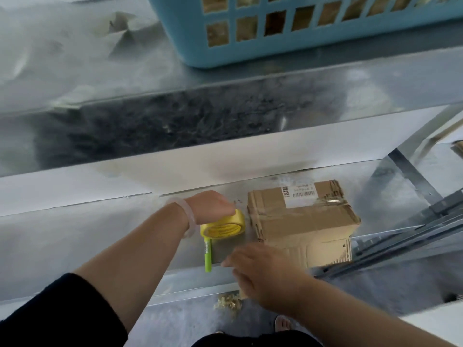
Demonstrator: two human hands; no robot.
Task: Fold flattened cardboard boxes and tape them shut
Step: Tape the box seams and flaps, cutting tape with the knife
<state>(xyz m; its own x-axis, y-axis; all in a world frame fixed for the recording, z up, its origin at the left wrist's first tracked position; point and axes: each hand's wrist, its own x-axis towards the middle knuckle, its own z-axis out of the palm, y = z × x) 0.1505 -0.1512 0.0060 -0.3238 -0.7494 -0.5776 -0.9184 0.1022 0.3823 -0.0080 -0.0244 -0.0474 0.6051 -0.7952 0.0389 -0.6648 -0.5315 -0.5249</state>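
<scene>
On the metal shelf (100, 234), left hand (210, 205) holds tape roll (223, 226) beside box (300, 221).

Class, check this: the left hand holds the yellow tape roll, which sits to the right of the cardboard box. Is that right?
No. The head view shows the yellow tape roll, held by the left hand, sitting to the left of the cardboard box.

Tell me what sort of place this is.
Probably a packing or shipping area: a taped cardboard box with a barcode label sits on a metal shelf beside a yellow tape roll, and a blue plastic basket stands on the level above.
</scene>
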